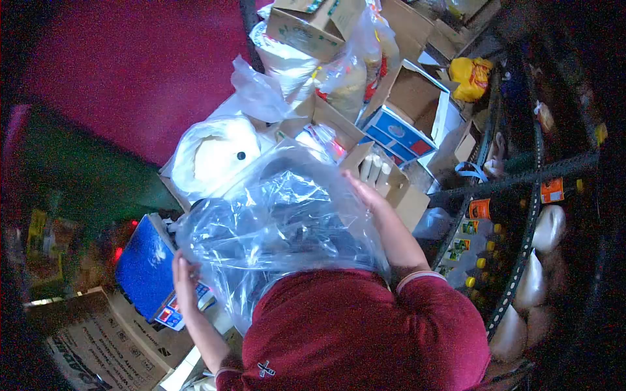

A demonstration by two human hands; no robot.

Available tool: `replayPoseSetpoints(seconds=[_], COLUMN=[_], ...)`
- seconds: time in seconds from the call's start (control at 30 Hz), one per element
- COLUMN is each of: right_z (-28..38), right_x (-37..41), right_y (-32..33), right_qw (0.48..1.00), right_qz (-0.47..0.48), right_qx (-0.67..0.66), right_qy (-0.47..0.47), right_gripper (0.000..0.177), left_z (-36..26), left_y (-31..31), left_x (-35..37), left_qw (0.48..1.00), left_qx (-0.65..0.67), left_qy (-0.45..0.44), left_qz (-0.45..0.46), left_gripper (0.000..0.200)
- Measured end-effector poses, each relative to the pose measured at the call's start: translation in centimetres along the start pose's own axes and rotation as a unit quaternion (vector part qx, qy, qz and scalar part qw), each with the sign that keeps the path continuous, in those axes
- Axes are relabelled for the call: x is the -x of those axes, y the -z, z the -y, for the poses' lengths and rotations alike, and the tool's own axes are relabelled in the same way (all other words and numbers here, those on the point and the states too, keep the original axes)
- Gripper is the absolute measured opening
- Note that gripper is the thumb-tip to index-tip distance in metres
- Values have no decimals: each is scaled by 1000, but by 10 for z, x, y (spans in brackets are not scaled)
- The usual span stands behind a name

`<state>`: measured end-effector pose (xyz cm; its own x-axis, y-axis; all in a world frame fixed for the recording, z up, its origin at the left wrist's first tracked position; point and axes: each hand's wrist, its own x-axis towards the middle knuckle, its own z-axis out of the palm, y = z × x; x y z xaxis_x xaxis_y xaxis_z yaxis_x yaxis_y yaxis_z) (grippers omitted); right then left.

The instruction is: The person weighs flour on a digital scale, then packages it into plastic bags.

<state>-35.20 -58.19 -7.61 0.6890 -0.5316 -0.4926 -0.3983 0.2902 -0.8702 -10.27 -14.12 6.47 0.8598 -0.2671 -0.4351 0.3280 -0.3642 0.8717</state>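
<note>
A large, puffed-out clear plastic bag [287, 218] is spread in front of my chest, its shiny film creased and catching light. My left hand [186, 268] is at the bag's left side, with its fingers against the film. On the upper right side, my right hand [366, 194] grips the bag, its fingertips partly behind the edge. Just beyond the bag stands an open white sack [229, 150] with white contents and a small black round thing in it. A blue box [147, 264] lies close to my left hand.
An open cardboard box [383, 171] holding white rolled things is beyond my right hand, near a blue-and-white carton [405, 140]. Shelves on the right carry bottles [479, 251]. Filled sacks [287, 58] stand at the back; a large carton [107, 342] lies lower left.
</note>
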Motion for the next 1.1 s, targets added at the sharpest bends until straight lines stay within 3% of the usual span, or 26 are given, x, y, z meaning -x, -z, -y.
replayPoseSetpoints(seconds=[0.03, 0.07, 0.1, 0.2, 0.37, 0.53, 0.7, 0.73, 0.77, 0.83, 0.87, 0.9, 0.97, 1.1], right_z=[-3, -6, -10, -20, -31, -19, 31, 6, -18, 18, 12, 6, -2, -20], right_x=[-3, -5, -5, -8, -22, -61, -59, -69, -74, -41, -29, -13, 18, 50], right_y=[-15, -28, -43, -73, -100, -96, -66, -46, -24, 6, 22, 29, 28, 1], right_qw=[999, 997, 993, 975, 916, 872, 927, 950, 968, 962, 957, 949, 955, 972], right_qz=[36, 71, 105, 188, 268, 260, 170, 147, 121, 106, 76, 45, 96, 121], right_qx=[1, 14, 29, 107, 296, 414, 332, 273, 212, 163, 147, 129, 52, 20], right_qy=[-13, -23, -34, -53, -37, -11, 28, 44, 59, -190, -237, -283, -277, -201], right_gripper=[54, 53, 52, 50, 47, 45, 37, 36, 35, 47, 54, 62, 67, 72], left_z=[19, 39, 74, 67, 93, 108, 114, 116, 125, 123, 54, 35, 6, -52], left_y=[-3, -6, -7, -34, -45, -38, -23, -16, -5, 21, 1, 15, 23, 16], left_x=[-11, -22, -42, -33, -28, -22, -17, -13, -14, -11, 6, 13, 22, 13], left_qw=[999, 996, 980, 926, 890, 892, 906, 912, 927, 965, 983, 996, 987, 981], left_qx=[2, 60, 186, 340, 406, 396, 366, 347, 313, 201, 142, 25, 3, -80], left_qy=[-9, 42, 53, 149, 200, 218, 215, 217, 205, 159, 100, 55, -73, -151], left_qz=[32, 53, 55, 73, 58, 28, -8, -14, -26, -59, -67, -62, -142, -90], left_gripper=[58, 59, 59, 57, 56, 55, 54, 54, 54, 54, 48, 44, 38, 28])
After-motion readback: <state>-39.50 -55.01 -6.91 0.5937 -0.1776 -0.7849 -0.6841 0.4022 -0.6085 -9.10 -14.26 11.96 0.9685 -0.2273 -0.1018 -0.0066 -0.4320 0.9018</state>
